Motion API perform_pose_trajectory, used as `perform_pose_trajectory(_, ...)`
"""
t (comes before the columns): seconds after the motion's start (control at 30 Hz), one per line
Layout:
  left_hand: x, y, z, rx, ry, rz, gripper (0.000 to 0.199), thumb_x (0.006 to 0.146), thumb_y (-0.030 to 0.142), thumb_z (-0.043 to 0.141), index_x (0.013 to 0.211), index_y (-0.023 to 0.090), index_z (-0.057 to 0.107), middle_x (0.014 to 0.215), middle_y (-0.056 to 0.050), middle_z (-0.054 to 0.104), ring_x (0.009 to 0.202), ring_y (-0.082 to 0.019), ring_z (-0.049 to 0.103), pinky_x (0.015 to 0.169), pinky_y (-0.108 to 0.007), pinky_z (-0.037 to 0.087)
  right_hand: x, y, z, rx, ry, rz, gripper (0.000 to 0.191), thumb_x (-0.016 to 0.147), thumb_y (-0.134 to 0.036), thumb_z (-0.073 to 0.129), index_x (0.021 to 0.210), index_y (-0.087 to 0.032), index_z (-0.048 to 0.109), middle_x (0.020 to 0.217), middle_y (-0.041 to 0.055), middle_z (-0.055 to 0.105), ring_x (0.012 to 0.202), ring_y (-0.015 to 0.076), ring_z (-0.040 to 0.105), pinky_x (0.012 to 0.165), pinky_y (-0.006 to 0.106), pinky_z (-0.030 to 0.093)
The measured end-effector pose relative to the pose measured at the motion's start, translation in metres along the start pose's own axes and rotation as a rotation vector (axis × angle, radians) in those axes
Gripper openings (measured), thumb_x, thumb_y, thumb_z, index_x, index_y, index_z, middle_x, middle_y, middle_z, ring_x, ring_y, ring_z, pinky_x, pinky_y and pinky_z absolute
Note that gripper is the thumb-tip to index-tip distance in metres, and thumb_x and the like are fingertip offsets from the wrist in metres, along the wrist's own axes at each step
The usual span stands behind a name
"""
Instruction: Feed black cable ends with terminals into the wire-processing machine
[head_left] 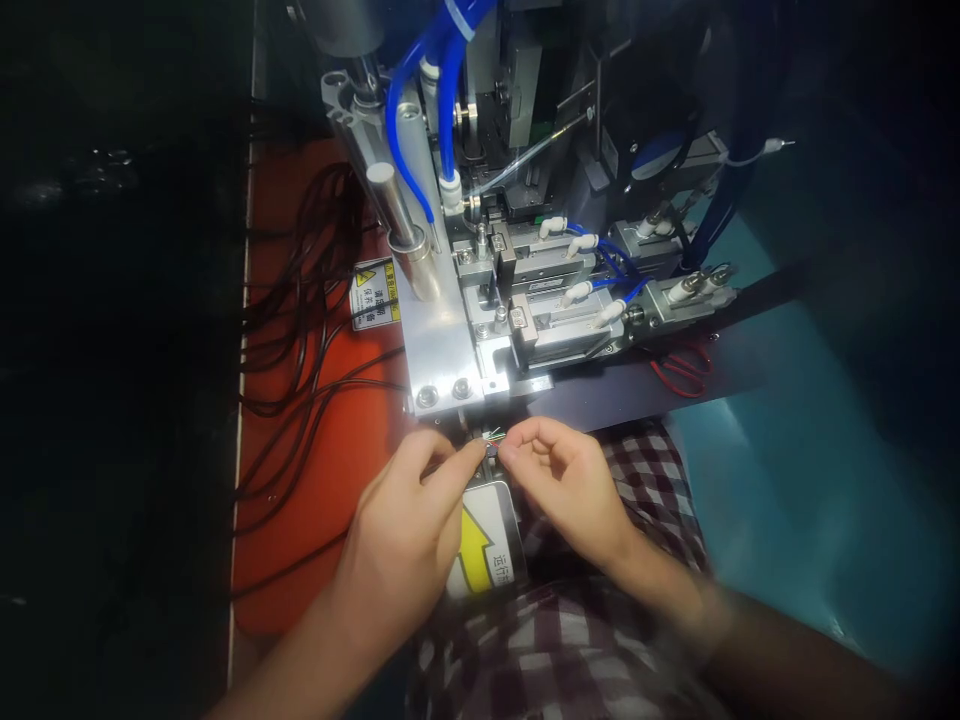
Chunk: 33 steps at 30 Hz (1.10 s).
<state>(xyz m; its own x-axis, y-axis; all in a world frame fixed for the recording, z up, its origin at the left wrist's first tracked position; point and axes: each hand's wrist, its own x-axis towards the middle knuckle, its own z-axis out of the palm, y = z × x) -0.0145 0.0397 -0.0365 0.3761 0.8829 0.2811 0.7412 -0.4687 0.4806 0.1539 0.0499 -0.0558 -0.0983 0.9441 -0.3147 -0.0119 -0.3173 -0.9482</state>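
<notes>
Several thin coloured wires (495, 436), with green, white and red showing, lie between my fingertips at the front end of the machine's metal track. My right hand (574, 485) pinches them from the right with thumb and forefinger. From the left, my left hand (416, 500) has thumb and fingers pressed together right beside the wires' other end; whatever it grips is hidden behind the thumb. Just below the fingertips is a white label plate (510, 540) with a yellow arrow, partly covered by my left hand.
Beyond my hands stands a machine with a metal plate (442, 350), pneumatic cylinders (566, 335) and blue air tubes (450, 110). Black cables (300, 350) run over the orange surface (300, 560) on the left. Checked cloth (555, 640) is below my wrists. Red wires (682, 370) lie at right.
</notes>
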Motion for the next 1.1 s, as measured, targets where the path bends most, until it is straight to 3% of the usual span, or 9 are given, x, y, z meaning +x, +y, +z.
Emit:
perform_pose_trajectory(0.33,0.002,0.000,-0.002,0.063,-0.018,0.042,0.029,0.084,0.002,0.047,0.106,0.009,0.067,0.082,-0.006,0.053,0.068,-0.013,0.056,0.057,-0.022,0.050,0.005,0.002,-0.005,-0.281,-0.014,-0.224,0.006,0.083,-0.018,0.057,0.077,-0.019,0.055,0.060,-0.0042,0.050,0.053,0.0096,0.047,0.051,0.023,0.039)
perform_pose_trajectory(0.6,0.002,0.001,-0.001,0.054,-0.020,0.019,0.029,0.084,0.002,0.048,0.104,0.010,0.067,0.083,-0.006,0.053,0.068,-0.013,0.055,0.059,-0.022,0.051,0.008,0.002,-0.008,-0.086,-0.069,0.002,0.010,0.083,-0.025,0.060,0.078,-0.017,0.056,0.057,-0.0057,0.046,0.049,0.0087,0.042,0.046,0.023,0.035)
perform_pose_trajectory(1.0,0.002,0.000,0.000,0.047,0.014,0.030,0.028,0.084,0.002,0.048,0.103,0.008,0.068,0.081,-0.006,0.054,0.069,-0.013,0.056,0.059,-0.022,0.051,0.013,-0.009,-0.002,0.063,-0.076,0.161,0.011,0.079,-0.021,0.059,0.070,-0.016,0.054,0.045,-0.0090,0.043,0.041,0.0057,0.035,0.041,0.020,0.027)
perform_pose_trajectory(1.1,0.002,0.000,0.002,0.037,0.018,0.026,0.028,0.084,0.002,0.049,0.103,0.007,0.068,0.082,-0.007,0.054,0.069,-0.013,0.056,0.059,-0.023,0.051,0.008,-0.008,-0.006,-0.008,-0.044,0.092,0.011,0.080,-0.023,0.061,0.072,-0.016,0.057,0.049,-0.0077,0.045,0.044,0.0062,0.037,0.042,0.020,0.030)
